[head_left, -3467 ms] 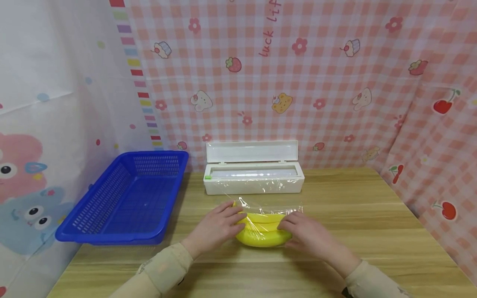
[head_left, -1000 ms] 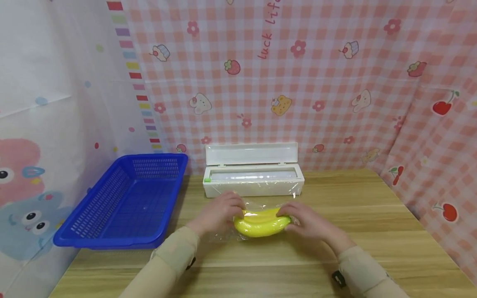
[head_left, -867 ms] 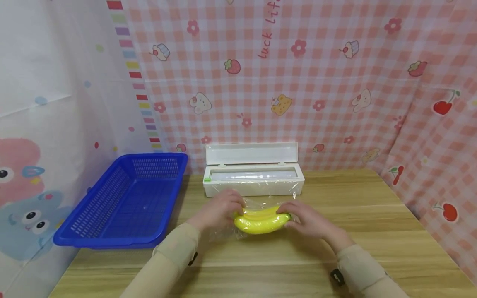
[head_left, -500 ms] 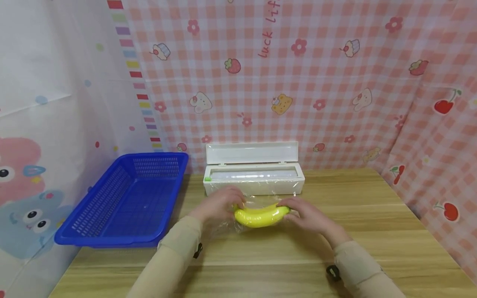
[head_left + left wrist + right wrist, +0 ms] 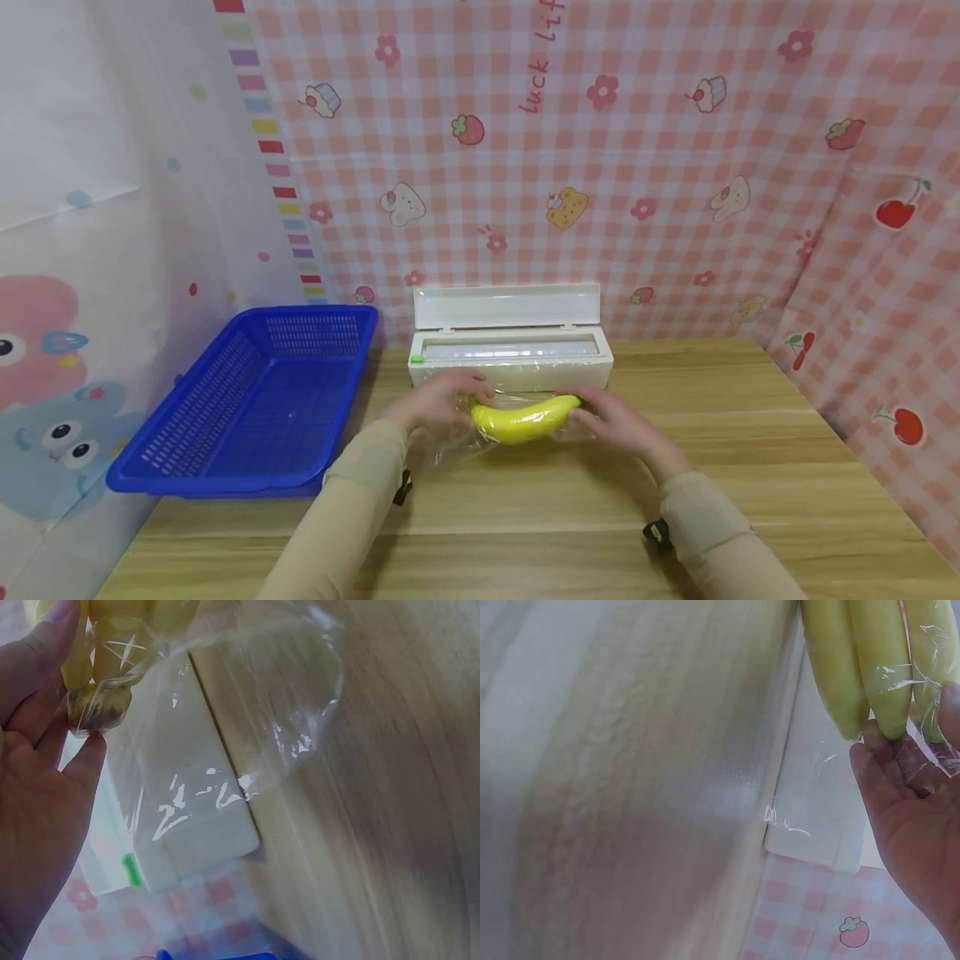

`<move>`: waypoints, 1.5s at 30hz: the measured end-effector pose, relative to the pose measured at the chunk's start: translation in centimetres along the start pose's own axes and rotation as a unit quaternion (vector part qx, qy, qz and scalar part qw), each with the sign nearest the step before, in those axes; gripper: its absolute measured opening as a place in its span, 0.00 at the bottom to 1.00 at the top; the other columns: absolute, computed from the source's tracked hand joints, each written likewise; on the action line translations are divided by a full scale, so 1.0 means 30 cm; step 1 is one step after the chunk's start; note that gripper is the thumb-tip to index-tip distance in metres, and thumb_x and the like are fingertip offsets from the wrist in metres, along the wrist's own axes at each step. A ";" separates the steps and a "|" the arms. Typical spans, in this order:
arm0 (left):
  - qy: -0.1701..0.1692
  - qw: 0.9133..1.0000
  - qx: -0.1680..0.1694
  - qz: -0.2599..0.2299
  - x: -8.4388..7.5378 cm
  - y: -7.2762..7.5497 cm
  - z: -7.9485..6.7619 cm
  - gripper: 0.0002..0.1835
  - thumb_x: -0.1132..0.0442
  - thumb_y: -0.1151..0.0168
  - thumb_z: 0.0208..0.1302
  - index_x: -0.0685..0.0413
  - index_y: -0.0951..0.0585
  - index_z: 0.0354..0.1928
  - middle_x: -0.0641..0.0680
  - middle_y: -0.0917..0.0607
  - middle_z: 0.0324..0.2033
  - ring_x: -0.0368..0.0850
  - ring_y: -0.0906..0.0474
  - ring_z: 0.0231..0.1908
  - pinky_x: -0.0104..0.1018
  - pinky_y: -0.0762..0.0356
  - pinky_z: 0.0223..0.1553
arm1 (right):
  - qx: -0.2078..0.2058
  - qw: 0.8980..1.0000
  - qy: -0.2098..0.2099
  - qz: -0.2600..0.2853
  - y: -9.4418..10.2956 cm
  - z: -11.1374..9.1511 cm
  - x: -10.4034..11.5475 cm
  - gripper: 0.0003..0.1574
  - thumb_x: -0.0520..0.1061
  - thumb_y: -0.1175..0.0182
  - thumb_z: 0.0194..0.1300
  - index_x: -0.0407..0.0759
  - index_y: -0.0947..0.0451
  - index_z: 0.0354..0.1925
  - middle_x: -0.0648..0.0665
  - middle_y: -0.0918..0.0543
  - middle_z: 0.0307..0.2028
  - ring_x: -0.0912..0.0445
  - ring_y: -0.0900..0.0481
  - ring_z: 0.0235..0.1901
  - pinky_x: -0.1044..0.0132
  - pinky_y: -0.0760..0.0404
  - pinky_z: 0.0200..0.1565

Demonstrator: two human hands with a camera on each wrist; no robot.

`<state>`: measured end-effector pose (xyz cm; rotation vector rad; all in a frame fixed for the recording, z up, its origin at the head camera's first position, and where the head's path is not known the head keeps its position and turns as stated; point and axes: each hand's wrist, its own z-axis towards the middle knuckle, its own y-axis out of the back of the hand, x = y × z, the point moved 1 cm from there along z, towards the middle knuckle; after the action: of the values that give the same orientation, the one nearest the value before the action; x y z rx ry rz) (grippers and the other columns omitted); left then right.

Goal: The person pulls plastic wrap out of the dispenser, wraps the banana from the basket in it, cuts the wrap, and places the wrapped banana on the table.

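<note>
A bunch of yellow bananas [image 5: 525,421] is held level between both hands, just in front of the white cling film dispenser [image 5: 517,375]. Clear cling film [image 5: 300,727] lies round the bunch, with a loose flap hanging off at the stem end. My left hand [image 5: 442,400] grips the stem end, thumb over the fruit in the left wrist view. At the tip end, my right hand [image 5: 615,421] holds the bunch through the film, its fingers partly beneath the tips [image 5: 892,724]. The dispenser's lid stands up, and its film roll [image 5: 510,350] shows inside.
A blue plastic basket [image 5: 300,417] stands on the left of the wooden table [image 5: 525,533]. A pink checked cloth [image 5: 660,167] hangs behind the dispenser and along the right side. White patterned cloth [image 5: 75,233] hangs at the left.
Both hands have moved away from the body, bringing the bananas closer to the dispenser. The bunch has turned over: several bananas faced up before, now chiefly one outer banana shows.
</note>
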<state>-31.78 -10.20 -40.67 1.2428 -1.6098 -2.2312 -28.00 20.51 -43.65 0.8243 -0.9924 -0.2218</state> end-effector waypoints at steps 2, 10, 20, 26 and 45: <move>-0.002 1.000 -0.001 -0.011 0.013 -0.001 0.003 0.20 0.70 0.27 0.52 0.57 0.16 0.50 0.61 0.23 0.61 0.59 0.36 0.68 0.55 0.44 0.70 | -0.001 1.000 -0.012 0.014 -0.001 0.009 -0.005 0.23 0.38 0.45 0.73 0.30 0.29 0.62 0.32 0.23 0.58 0.38 0.25 0.59 0.43 0.28 0.60; 0.042 0.995 -0.022 -0.093 0.042 -0.012 -0.001 0.20 0.68 0.28 0.54 0.55 0.16 0.51 0.59 0.26 0.65 0.57 0.40 0.70 0.56 0.47 0.70 | -0.010 0.997 -0.060 0.049 -0.004 0.037 -0.017 0.24 0.41 0.48 0.76 0.30 0.32 0.65 0.30 0.26 0.61 0.34 0.28 0.60 0.40 0.29 0.61; 0.059 0.991 -0.043 -0.113 0.048 -0.026 0.004 0.21 0.64 0.32 0.62 0.55 0.19 0.58 0.59 0.35 0.71 0.58 0.42 0.71 0.57 0.46 0.70 | -0.020 0.985 -0.120 0.121 -0.010 0.042 -0.056 0.23 0.41 0.53 0.78 0.29 0.33 0.64 0.31 0.26 0.60 0.42 0.31 0.61 0.46 0.37 0.66; 0.055 0.990 -0.052 -0.116 0.043 -0.036 0.009 0.22 0.63 0.33 0.64 0.59 0.21 0.60 0.61 0.37 0.72 0.60 0.43 0.71 0.58 0.45 0.69 | -0.038 0.945 -0.166 0.280 -0.030 0.038 -0.077 0.22 0.40 0.54 0.78 0.29 0.35 0.63 0.40 0.22 0.50 0.50 0.26 0.49 0.60 0.24 0.52; 0.036 0.992 -0.062 -0.105 0.069 -0.055 0.010 0.22 0.62 0.36 0.67 0.59 0.22 0.62 0.60 0.32 0.69 0.60 0.43 0.71 0.58 0.47 0.70 | -0.039 0.950 -0.164 0.264 -0.023 0.050 -0.102 0.23 0.41 0.52 0.78 0.27 0.34 0.62 0.35 0.22 0.52 0.52 0.23 0.48 0.55 0.24 0.56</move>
<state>-32.76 -10.38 -43.16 1.5012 -1.3490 -2.3335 -30.78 20.85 -45.73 0.4286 -1.4717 0.0677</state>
